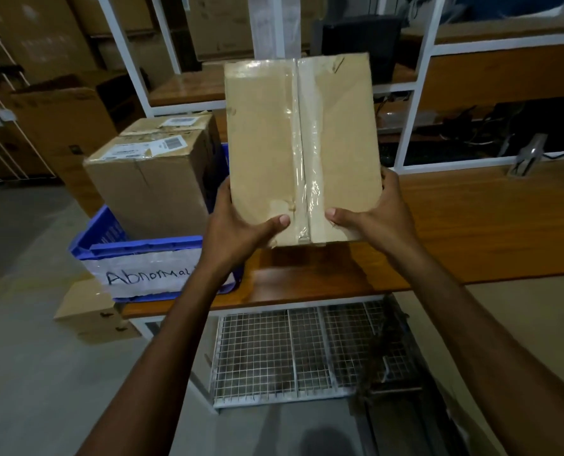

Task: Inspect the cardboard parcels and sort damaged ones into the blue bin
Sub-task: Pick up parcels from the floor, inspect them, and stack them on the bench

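1. The taped cardboard parcel (300,146) was held upright in the air, just right of the blue bin (142,248) and above the wooden surface (471,225).
2. The left hand (238,222) and right hand (376,215) each had a closed grip on its lower corners, thumbs on the near face. Held so low, the tall parcel could have tipped away and dropped.
3. Glossy tape covered the seam. Damage under it, or on the unseen far face, might have been missed and the parcel sorted wrongly.
4. The bin held a large box (149,179), so a parcel added there could have slid off.
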